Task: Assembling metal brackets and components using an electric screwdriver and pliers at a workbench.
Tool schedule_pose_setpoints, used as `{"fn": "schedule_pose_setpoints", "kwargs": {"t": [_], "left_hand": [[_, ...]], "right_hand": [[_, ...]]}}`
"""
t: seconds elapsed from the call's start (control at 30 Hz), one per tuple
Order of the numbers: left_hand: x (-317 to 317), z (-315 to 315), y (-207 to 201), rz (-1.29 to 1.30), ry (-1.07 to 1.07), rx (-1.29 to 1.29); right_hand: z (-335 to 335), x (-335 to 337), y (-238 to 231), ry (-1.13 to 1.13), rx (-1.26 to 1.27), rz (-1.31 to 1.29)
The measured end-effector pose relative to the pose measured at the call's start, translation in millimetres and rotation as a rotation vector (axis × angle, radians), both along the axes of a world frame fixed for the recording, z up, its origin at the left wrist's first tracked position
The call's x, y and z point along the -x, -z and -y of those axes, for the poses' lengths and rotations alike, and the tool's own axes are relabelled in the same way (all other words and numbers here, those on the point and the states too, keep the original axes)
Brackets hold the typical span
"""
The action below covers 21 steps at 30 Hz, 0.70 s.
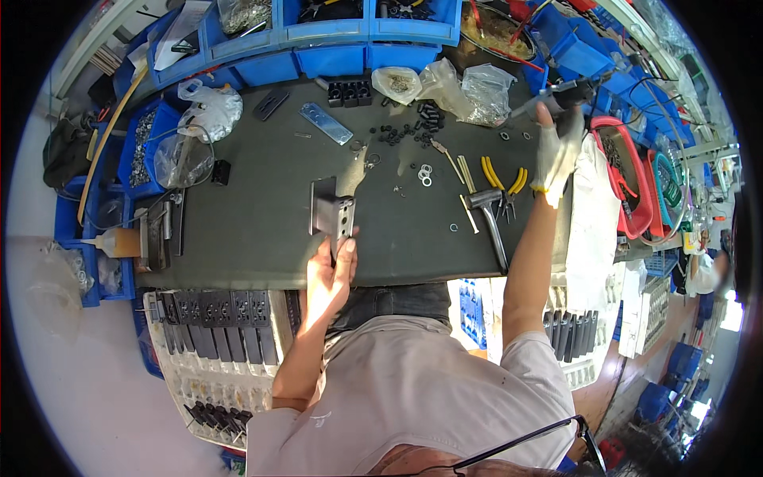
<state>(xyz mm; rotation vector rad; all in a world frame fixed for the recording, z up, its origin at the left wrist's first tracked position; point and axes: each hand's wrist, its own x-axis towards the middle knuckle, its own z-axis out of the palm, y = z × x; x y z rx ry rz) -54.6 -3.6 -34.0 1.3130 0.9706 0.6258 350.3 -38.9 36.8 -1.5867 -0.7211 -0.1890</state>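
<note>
Above the front part of the mat, my left hand [332, 274] grips a black metal bracket [343, 219] by its lower end. The bracket has a flat plate on one side and a narrow face with several round holes. Out at the right, my right hand [559, 155], in a pale glove with a yellow cuff, is closed round a dark power tool [563, 97]. The tool's narrow end points left, and its outline is slightly blurred. Below that hand lie yellow-handled pliers [505, 176] and a hammer [486, 208] with a dark handle.
Small black parts [405, 133], white rings [425, 175] and plastic bags [486, 94] lie on the dark mat [254, 238]. Blue bins [330, 65] line the back. A red basket [628, 175] stands right. Trays of black parts [214, 326] sit below the front edge.
</note>
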Motion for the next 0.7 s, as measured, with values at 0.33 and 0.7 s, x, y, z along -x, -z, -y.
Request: {"fn": "schedule_pose_setpoints", "kwargs": {"t": [0.33, 0.7], "left_hand": [[-89.5, -55.3, 20.0, -0.459, 0.2, -0.515], [-109.1, -63.0, 15.7, -0.627, 0.356, -0.665]], "right_hand": [[1.6, 61.0, -2.2, -0.495, -0.056, -0.341], [40.3, 124.6, 0.9, -0.911, -0.332, -0.661]]}}
